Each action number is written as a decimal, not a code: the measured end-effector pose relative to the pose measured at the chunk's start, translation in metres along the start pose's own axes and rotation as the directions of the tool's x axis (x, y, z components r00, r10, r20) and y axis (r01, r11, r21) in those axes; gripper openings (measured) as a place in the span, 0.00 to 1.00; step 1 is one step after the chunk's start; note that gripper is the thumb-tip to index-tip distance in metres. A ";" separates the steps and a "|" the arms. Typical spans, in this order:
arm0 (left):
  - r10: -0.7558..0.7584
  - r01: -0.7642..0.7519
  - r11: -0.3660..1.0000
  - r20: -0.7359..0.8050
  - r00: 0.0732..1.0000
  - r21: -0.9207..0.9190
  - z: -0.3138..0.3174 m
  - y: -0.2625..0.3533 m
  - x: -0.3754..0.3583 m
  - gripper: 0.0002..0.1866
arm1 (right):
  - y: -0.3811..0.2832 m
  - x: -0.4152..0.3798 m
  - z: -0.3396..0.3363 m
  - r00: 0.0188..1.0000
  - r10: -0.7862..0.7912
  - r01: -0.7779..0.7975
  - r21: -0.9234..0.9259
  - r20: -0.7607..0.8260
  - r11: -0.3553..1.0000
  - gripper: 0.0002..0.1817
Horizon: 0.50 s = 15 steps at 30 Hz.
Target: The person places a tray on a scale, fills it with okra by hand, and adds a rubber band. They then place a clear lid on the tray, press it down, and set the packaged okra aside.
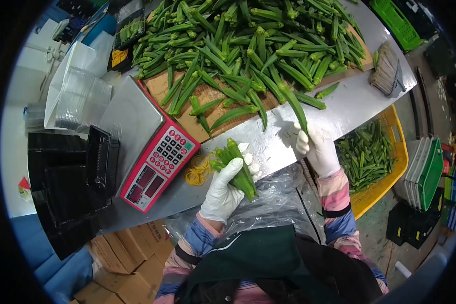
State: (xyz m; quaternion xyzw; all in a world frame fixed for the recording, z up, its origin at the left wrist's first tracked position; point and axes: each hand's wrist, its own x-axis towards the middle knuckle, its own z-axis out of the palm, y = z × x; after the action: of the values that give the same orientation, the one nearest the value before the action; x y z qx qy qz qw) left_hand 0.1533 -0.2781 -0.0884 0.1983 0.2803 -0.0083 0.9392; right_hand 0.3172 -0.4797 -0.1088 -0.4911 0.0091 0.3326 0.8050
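Fingers of the left hand (222, 193) clamp a partly hidden okra bunch (243, 177) at centre; right of centre, the right hand (316, 147) pinches one okra (295, 107); the top edge crops the okra pile (248, 43)

Impossible to read any text: too small on the scale keys (167, 153) (red and black alike), too blurred on the cardboard box (144, 239).

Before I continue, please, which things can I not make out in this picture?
All in the head view:
Okra bundle: the left hand hides part, so I cannot count it.
Scale: any digits on its display are too small to read.
Okra pile: the top edge cuts it off.
Yellow crate: okra inside covers its floor.
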 end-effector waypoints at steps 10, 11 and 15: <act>0.078 -0.079 0.994 0.010 0.997 0.070 0.011 -0.007 0.001 0.31 | 0.035 -0.054 0.065 0.951 0.136 0.115 -0.728 0.277 0.676 0.10; 0.060 -0.060 0.998 0.021 0.998 0.024 0.010 -0.006 0.001 0.31 | 0.034 -0.050 0.062 0.963 0.002 0.207 -0.747 0.268 0.632 0.10; 0.013 -0.012 0.999 0.021 1.000 -0.039 -0.002 -0.001 -0.003 0.31 | 0.012 0.005 0.026 0.703 -0.660 0.391 -0.919 0.266 0.045 0.12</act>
State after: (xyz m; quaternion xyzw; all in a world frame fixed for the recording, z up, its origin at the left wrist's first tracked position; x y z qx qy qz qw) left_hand 0.1495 -0.2784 -0.0889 0.1816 0.2692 0.0009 0.9458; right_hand 0.3062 -0.4528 -0.1060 -0.8628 -0.2763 -0.1101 0.4088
